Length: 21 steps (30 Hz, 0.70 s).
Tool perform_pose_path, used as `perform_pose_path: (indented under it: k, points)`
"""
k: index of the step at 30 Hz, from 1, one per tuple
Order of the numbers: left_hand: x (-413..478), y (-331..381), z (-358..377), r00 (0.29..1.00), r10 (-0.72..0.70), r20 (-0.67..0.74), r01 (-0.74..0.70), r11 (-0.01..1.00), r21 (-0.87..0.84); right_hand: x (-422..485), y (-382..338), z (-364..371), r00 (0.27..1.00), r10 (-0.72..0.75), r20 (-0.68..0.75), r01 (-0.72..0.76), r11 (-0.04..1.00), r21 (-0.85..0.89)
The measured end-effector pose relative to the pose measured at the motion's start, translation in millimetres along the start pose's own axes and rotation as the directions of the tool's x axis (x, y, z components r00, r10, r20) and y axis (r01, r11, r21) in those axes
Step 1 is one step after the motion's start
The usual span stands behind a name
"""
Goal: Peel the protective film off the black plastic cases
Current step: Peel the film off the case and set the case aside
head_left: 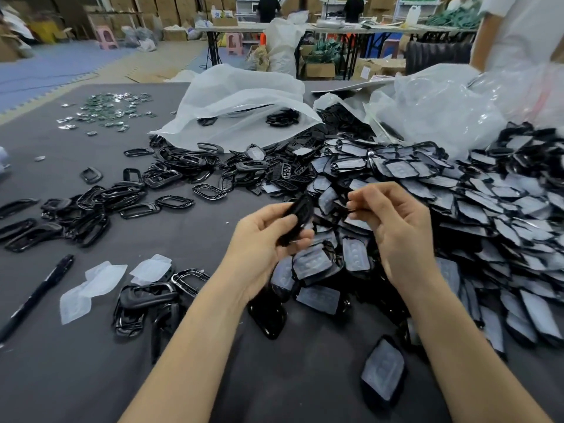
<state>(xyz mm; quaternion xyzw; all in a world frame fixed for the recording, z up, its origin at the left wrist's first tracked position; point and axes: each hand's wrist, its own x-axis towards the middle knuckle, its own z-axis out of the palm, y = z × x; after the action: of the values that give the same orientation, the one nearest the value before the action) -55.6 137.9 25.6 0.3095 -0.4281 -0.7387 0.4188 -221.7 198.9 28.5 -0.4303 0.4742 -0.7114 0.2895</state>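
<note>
Over the near pile (476, 209), the left hand (262, 239) grips a light, stiff, likely slippery black plastic case (297, 219). The right hand (393, 227) curls its fingers beside it, grasp unclear. Flimsy film should lift from an edge.

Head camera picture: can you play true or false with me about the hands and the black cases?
The left hand grips a black case. True.
The pen lies right of the hands. False: it lies far left on the table.
A big pile of film-covered cases sits on the right. True.
The peeled films lie in a red bucket. False: they lie on the table beside the pen.
</note>
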Motion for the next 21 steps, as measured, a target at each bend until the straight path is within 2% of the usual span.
perform_pose_path:
  k: [3,5,7,9,12,16,21]
  points:
    - [4.7,3.7,-10.4,0.995,0.062,-0.076,-0.067,0.996,-0.059,-3.4,-8.2,-10.6,0.986,-0.094,-0.134,0.065,0.976,-0.206]
    - [6.5,3.7,-12.6,0.989,0.083,-0.122,-0.095,0.99,-0.1,-11.1,-16.5,-17.4,0.981,-0.158,-0.115,0.099,0.91,-0.403]
    - [7.8,3.2,-12.6,0.983,0.087,-0.162,-0.112,0.982,-0.15,-23.0,-27.4,-23.8,0.985,-0.169,0.029,0.15,0.769,-0.621]
    - [9.0,2.3,-12.7,0.98,0.09,-0.176,-0.123,0.975,-0.184,-38.2,-36.8,-27.6,0.969,-0.102,0.226,0.243,0.579,-0.778]
    - [10.1,0.8,-12.7,0.979,0.096,-0.179,-0.13,0.973,-0.189,-57.7,-42.7,-28.2,0.908,0.084,0.411,0.355,0.37,-0.859]
    - [10.0,-1.8,-12.8,0.98,0.097,-0.172,-0.126,0.978,-0.167,-71.0,-35.3,-24.9,0.856,0.341,0.389,0.338,0.202,-0.919]
    - [10.2,-4.3,-14.5,0.979,0.082,-0.184,-0.108,0.985,-0.136,-81.6,-27.3,-21.9,0.867,0.374,0.328,0.292,0.151,-0.944]
